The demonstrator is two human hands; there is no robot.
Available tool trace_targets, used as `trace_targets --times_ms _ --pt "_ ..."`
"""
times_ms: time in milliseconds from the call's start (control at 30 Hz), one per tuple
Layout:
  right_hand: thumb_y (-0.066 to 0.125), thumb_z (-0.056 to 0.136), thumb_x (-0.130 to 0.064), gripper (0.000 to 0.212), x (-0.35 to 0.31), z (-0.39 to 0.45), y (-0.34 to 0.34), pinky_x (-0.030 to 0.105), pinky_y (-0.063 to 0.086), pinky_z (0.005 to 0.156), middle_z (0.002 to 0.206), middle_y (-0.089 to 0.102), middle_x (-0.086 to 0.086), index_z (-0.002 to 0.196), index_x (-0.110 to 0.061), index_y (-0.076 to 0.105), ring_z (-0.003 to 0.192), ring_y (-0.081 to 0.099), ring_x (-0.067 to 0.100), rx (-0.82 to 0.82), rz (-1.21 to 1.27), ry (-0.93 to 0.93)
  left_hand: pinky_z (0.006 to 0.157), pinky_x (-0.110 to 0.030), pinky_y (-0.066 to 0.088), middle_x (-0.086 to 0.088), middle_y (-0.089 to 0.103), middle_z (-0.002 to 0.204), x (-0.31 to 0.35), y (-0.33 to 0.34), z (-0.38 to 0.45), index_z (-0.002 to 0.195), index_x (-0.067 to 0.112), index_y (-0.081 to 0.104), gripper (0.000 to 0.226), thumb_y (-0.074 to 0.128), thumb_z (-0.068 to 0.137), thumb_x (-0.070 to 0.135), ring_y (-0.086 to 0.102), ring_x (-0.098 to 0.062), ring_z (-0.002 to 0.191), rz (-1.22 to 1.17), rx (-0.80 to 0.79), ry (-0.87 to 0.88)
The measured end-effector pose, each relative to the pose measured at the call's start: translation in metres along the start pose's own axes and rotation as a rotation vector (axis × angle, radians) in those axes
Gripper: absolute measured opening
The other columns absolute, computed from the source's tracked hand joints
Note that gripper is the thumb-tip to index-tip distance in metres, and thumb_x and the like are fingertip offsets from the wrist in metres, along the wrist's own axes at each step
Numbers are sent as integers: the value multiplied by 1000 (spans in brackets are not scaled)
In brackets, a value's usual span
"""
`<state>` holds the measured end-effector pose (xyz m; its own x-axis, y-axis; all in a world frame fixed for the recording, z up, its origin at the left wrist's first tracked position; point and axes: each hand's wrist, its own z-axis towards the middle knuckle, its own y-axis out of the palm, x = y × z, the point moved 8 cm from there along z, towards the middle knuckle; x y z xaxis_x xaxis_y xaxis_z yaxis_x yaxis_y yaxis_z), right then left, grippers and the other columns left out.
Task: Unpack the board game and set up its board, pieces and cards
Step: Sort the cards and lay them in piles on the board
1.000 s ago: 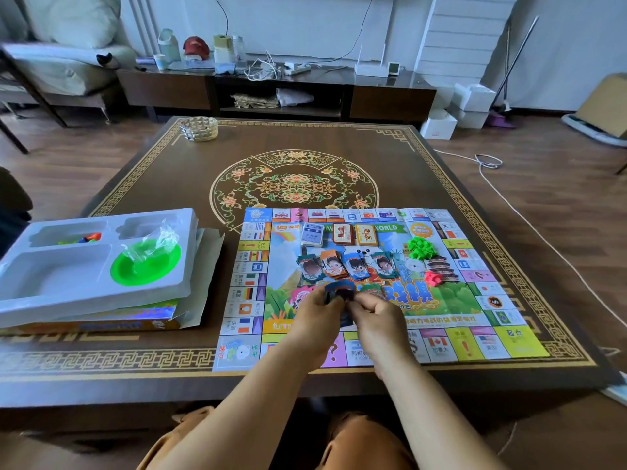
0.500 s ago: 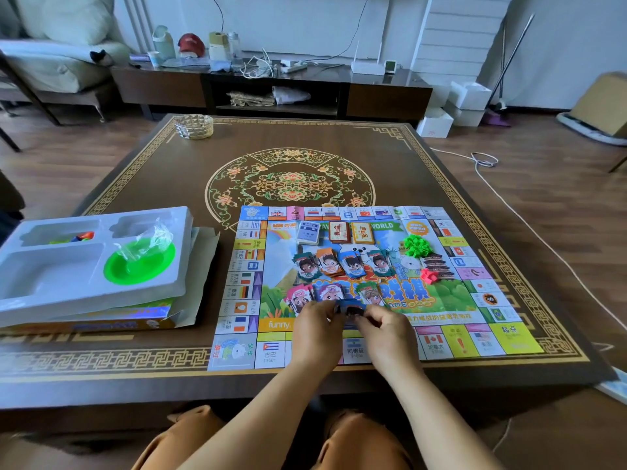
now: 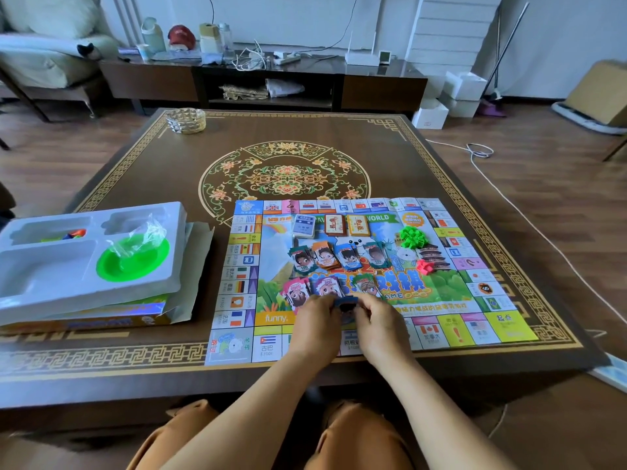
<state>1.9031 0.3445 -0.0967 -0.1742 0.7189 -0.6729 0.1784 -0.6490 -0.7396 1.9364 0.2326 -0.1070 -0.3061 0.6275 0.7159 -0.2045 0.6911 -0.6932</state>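
- Fingers of my left hand [image 3: 314, 322] and right hand [image 3: 380, 322] pinch one small stack of blue notes [image 3: 345, 302] between them, over the near edge of the board [image 3: 502, 329].
- Seven note piles lie just beyond; three card decks [image 3: 327, 225] farther.
- White tray [image 3: 51, 283] sits left on the surface [image 3: 339, 154].

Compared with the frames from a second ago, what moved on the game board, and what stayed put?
Both hands, left hand and right hand, drew back toward the board's near edge, still holding the blue stack of notes between them. This uncovered a second row of three note piles. The upper piles, card decks, green houses and white tray stayed put.
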Motion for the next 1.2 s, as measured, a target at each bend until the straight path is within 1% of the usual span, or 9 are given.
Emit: trace_targets --times_ms 100,267,433,567,667,800,967,1100,1200 --pt "51 94 -13 16 2 -1 0 15 32 52 75 56 -9 84 -18 62 77 53 20 12 -15 -36 64 -27 31 -12 59 112 -2 0 2 111 8 61 24 42 97 14 56 -29 96 27 -8 -1" --pt "51 94 -12 32 6 -3 3 11 32 50 61 43 -8 63 -19 46 58 40 10 13 -33 -38 89 -27 38 -12 52 126 -1 8 -3 129 9 53 34 38 99 12 51 -27 114 71 -77 18" --pt "51 94 -10 18 8 -2 4 8 32 51 68 53 0 80 -4 61 63 45 18 37 -8 -69 89 -30 40 -13 53 123 -1 14 -4 122 6 55 32 37 96 5 53 -29 112 100 -112 9" --pt "54 93 -12 17 15 -2 4 10 35 54 79 65 -2 93 -9 70 74 57 19 42 102 -1 80 -30 38 -16 58 117 0 10 -2 113 4 59 28 37 95 4 55 -31 106 91 -112 3" --pt "63 89 -18 10 25 8 2 25 48 74 89 71 -5 90 -23 71 87 65 17 100 340 151 59 -29 31 -18 65 101 8 -1 3 96 4 60 25 36 98 10 56 -30 80 26 -84 -27" --pt "66 86 -19 9 23 30 -6 23 47 69 81 69 -5 81 -26 66 79 63 14 138 462 257 41 -21 35 -13 63 85 17 -18 24 92 14 55 12 44 95 9 48 -16 55 -207 6 -110" --pt "68 85 -19 5 18 71 -11 34 52 71 83 70 0 80 -21 69 71 63 20 119 444 308 71 -40 57 -15 69 96 12 -19 62 95 16 56 8 58 88 14 67 -31 84 -342 40 -235" --pt "67 84 -17 6 23 112 -15 28 48 69 88 71 8 84 -12 70 78 64 23 154 308 357 61 -29 47 -8 66 100 2 -23 82 113 14 56 23 55 90 20 62 -28 80 -364 76 -270" --pt "66 83 -17 11 29 131 -12 32 50 73 91 71 12 80 -6 67 85 66 28 165 196 413 55 -23 41 0 63 91 -6 -25 81 109 17 54 18 53 93 24 55 -17 68 -353 103 -263"
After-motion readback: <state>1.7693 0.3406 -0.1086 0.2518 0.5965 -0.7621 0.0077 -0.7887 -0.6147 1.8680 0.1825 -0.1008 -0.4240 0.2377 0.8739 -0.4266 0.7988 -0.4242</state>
